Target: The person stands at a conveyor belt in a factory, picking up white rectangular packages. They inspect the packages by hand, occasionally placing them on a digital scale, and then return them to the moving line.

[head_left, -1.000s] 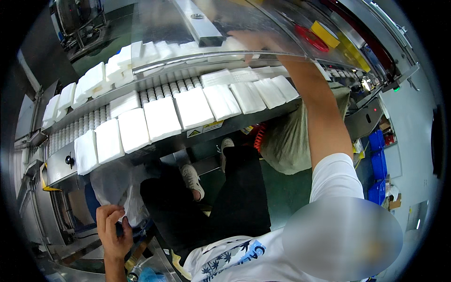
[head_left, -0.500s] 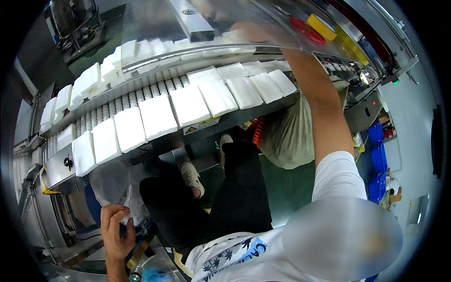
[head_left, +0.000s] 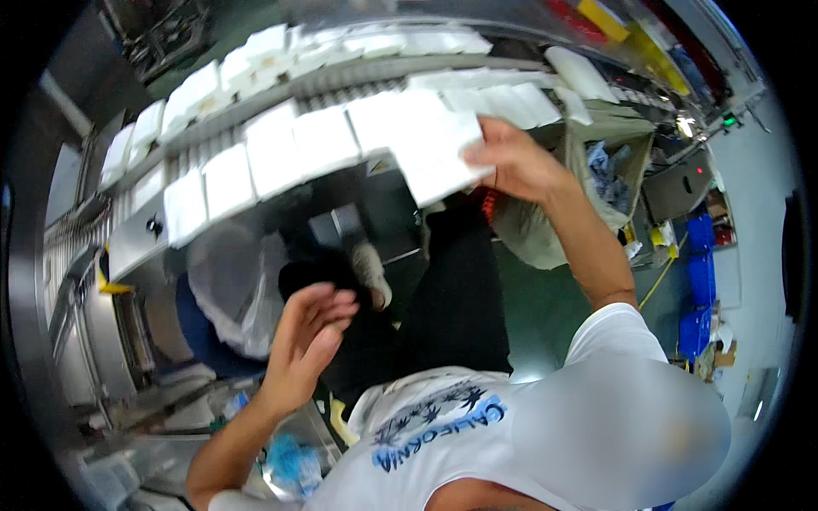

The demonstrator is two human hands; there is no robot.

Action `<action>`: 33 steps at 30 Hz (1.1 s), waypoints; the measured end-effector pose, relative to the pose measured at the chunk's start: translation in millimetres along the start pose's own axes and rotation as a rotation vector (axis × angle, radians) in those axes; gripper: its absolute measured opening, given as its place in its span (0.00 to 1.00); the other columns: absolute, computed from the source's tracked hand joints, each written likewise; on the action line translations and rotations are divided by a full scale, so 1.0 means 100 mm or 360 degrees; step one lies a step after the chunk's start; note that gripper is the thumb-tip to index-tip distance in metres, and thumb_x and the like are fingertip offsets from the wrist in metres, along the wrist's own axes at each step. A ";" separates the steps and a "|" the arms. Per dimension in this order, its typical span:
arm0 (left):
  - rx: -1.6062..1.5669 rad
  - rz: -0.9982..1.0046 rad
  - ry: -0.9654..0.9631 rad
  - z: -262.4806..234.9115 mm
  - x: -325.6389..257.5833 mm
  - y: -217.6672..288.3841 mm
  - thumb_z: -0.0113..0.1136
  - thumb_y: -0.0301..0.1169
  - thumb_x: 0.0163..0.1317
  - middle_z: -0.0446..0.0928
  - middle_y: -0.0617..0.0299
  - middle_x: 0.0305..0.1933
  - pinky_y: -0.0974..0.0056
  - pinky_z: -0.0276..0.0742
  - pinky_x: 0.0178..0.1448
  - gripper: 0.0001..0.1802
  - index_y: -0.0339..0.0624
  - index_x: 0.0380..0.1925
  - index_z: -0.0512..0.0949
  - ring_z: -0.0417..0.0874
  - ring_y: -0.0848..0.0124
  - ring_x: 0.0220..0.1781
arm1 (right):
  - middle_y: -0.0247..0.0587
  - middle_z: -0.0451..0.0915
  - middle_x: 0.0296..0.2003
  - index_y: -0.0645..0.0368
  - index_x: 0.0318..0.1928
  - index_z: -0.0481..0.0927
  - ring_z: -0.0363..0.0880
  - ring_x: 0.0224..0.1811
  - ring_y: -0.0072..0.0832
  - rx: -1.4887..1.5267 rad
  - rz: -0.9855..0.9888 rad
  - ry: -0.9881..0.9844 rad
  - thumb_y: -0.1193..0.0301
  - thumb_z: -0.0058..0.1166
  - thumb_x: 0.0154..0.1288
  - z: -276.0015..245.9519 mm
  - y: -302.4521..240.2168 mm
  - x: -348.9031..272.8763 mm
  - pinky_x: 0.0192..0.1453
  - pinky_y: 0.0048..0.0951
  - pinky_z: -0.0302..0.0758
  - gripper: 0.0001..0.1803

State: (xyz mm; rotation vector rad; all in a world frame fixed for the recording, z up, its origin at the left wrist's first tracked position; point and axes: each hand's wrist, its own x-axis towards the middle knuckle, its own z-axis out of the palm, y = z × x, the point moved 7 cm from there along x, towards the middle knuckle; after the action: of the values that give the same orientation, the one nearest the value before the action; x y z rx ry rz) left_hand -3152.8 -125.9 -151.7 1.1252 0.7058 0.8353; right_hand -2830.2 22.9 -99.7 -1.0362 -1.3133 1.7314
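Observation:
My right hand [head_left: 515, 162] grips the right edge of a white stack of folded tissues [head_left: 439, 162], thumb on top. The stack is tilted just off the near ledge of the conveyor. My left hand [head_left: 311, 336] hovers above my lap, fingers loosely apart and a little blurred, with nothing in it. Along the ledge lies a row of similar white folded stacks [head_left: 271, 156], side by side. More white stacks [head_left: 256, 64] stand in a row on the far side of the conveyor.
Between the rows runs a conveyor bed of white rollers [head_left: 223, 140]. A bin with a clear plastic liner [head_left: 234, 281] stands below the ledge at left. At right hangs a large pale sack [head_left: 532, 234] with crumpled material inside. Blue crates [head_left: 699, 281] are farther right.
My right hand has come back from under the clear cover toward me and now holds a white stack. My left hand has moved right and up, away from the plastic liner.

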 end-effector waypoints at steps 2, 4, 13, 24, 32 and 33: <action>-0.0025 0.0017 -0.0013 0.06 0.03 -0.08 0.55 0.49 0.79 0.69 0.45 0.74 0.52 0.70 0.77 0.38 0.37 0.77 0.57 0.74 0.56 0.74 | 0.46 0.82 0.61 0.64 0.71 0.69 0.84 0.63 0.34 0.0162 -0.0026 -0.0123 0.70 0.64 0.72 0.59 0.33 -0.13 0.68 0.39 0.82 0.31; -0.0008 0.0043 -0.0026 0.05 0.00 -0.13 0.54 0.51 0.79 0.65 0.46 0.77 0.53 0.67 0.78 0.41 0.37 0.79 0.53 0.71 0.56 0.77 | 0.43 0.81 0.61 0.64 0.71 0.69 0.81 0.63 0.29 0.0134 0.0016 -0.0370 0.71 0.65 0.71 1.09 0.58 -0.11 0.70 0.35 0.77 0.32; -0.0078 -0.0281 0.0527 -0.36 -0.23 -0.49 0.51 0.53 0.82 0.74 0.57 0.69 0.57 0.76 0.70 0.32 0.44 0.74 0.63 0.78 0.67 0.68 | 0.43 0.81 0.53 0.64 0.64 0.69 0.79 0.58 0.26 -0.0150 -0.0005 -0.0338 0.63 0.58 0.79 2.15 1.08 -0.11 0.62 0.35 0.78 0.23; 0.0104 -0.0171 0.0540 -0.38 -0.16 -0.43 0.55 0.40 0.83 0.77 0.61 0.51 0.68 0.74 0.58 0.16 0.39 0.56 0.71 0.76 0.77 0.52 | 0.43 0.81 0.48 0.62 0.59 0.70 0.78 0.51 0.24 -0.0383 -0.0040 -0.0105 0.54 0.52 0.83 2.00 1.25 -0.22 0.56 0.34 0.78 0.23; 0.0054 -0.0260 0.0522 -0.42 -0.10 -0.42 0.63 0.37 0.78 0.78 0.64 0.43 0.70 0.75 0.49 0.14 0.40 0.48 0.71 0.77 0.80 0.43 | 0.29 0.80 0.34 0.63 0.47 0.81 0.72 0.37 0.15 -0.0106 -0.0098 0.0094 0.62 0.65 0.75 1.87 1.30 -0.36 0.40 0.28 0.73 0.15; 0.0033 -0.0288 0.0516 -0.41 -0.11 -0.43 0.64 0.36 0.78 0.78 0.64 0.42 0.70 0.75 0.49 0.13 0.41 0.48 0.71 0.77 0.80 0.43 | 0.27 0.79 0.34 0.63 0.47 0.82 0.72 0.36 0.14 -0.0041 -0.0078 0.0113 0.63 0.66 0.75 1.87 1.30 -0.37 0.39 0.26 0.72 0.14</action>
State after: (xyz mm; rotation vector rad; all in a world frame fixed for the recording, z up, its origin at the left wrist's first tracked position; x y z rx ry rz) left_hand -3183.7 -123.9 -203.5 0.9364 1.0717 0.8652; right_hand -2993.3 -113.3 -189.5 -1.0617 -1.3085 1.6310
